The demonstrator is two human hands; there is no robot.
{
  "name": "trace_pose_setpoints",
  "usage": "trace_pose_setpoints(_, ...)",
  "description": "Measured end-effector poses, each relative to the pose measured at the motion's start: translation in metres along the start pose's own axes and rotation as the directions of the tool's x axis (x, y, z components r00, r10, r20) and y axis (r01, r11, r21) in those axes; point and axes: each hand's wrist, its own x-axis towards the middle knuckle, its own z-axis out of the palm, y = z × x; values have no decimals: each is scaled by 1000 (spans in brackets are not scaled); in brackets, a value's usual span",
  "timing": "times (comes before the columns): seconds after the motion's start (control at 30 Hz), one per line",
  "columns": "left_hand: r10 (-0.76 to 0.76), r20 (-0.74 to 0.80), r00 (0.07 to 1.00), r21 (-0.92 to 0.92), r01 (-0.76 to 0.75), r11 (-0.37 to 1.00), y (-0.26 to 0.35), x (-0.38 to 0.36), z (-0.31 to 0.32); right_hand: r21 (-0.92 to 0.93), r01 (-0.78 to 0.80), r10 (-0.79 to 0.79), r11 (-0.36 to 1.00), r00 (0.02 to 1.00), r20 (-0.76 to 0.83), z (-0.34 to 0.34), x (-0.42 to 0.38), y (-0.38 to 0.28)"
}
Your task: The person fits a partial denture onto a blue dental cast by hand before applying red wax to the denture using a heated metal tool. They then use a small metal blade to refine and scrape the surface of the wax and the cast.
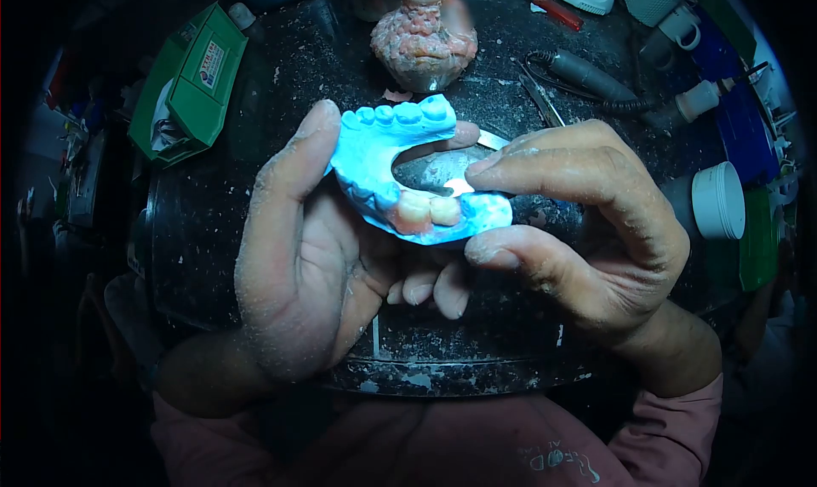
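A blue, horseshoe-shaped dental model (362, 151) is held up above the dark worktop, its row of teeth facing up. Two tooth-coloured crowns (428, 210) sit on its near side. My left hand (298, 257) grips the model from the left, thumb along its outer edge and fingers curled beneath. At the model's right end, my right hand (587, 214) has its thumb and fingertips on either side of the near arm. A small bright white spot shows beside the right fingertips; I cannot make out what it is.
A lumpy pinkish burner (424, 48) stands at the back. A green bin (191, 87) is at the back left. Metal tools (540, 95), a handpiece (591, 77) and a white round container (718, 201) lie to the right. The worktop's front edge (459, 376) is near my body.
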Motion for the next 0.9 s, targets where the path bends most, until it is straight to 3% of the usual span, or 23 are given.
trace_pose_setpoints(0.03,32,-130,991,76,-22,997,-1,0,4,-18,30,-30,999,1000,-6,1,0,0)
trace_pose_setpoints(0.07,35,-130,991,76,-25,997,-3,1,5,-17,32,-32,999,999,-4,2,1,-2)
trace_pose_setpoints(0.13,98,-39,994,25,-97,995,-7,6,7,-106,4,2,994,998,58,5,-1,-13)
trace_pose_setpoints(0.17,86,-10,996,48,-86,995,-9,8,11,-65,-18,19,998,1000,12,13,-6,-15)
trace_pose_setpoints(0.2,41,-58,998,-100,-46,994,-9,9,19,-79,51,-50,996,999,17,17,-7,-16)
trace_pose_setpoints(0.27,-62,-7,998,-184,60,981,-11,8,15,-102,42,-44,994,999,-17,24,-11,-18)
trace_pose_setpoints(0.37,-128,3,992,-250,124,960,-10,8,10,-137,97,-81,986,990,119,11,0,-31)
trace_pose_setpoints(0.43,-74,49,996,-178,82,981,-9,14,-3,-196,118,-98,973,989,108,-10,7,-29)
trace_pose_setpoints(0.47,-33,105,994,-107,45,993,-7,14,-6,-314,100,-67,944,991,116,-20,14,-25)
trace_pose_setpoints(0.5,-22,47,999,-90,26,996,-4,12,-2,-315,-77,94,946,995,38,-25,16,-18)
trace_pose_setpoints(0.53,-15,36,999,-91,18,996,-3,12,-4,-414,-353,390,839,921,5,-29,23,-15)
trace_pose_setpoints(0.57,42,77,996,23,-44,999,-2,13,-7,-452,-587,650,672,760,-20,-36,22,-1)
trace_pose_setpoints(0.6,90,125,988,134,-107,985,-1,14,-8,-612,-570,701,548,712,-35,-40,19,9)
trace_pose_setpoints(0.67,127,93,988,139,-139,980,-1,13,-2,-757,-521,806,393,592,11,-45,18,17)
trace_pose_setpoints(0.77,200,243,949,29,-213,977,-4,16,-9,-636,-583,784,506,618,57,-46,13,22)
trace_pose_setpoints(0.9,214,154,964,58,-225,973,-5,14,-4,-644,-589,810,488,581,82,-47,15,20)
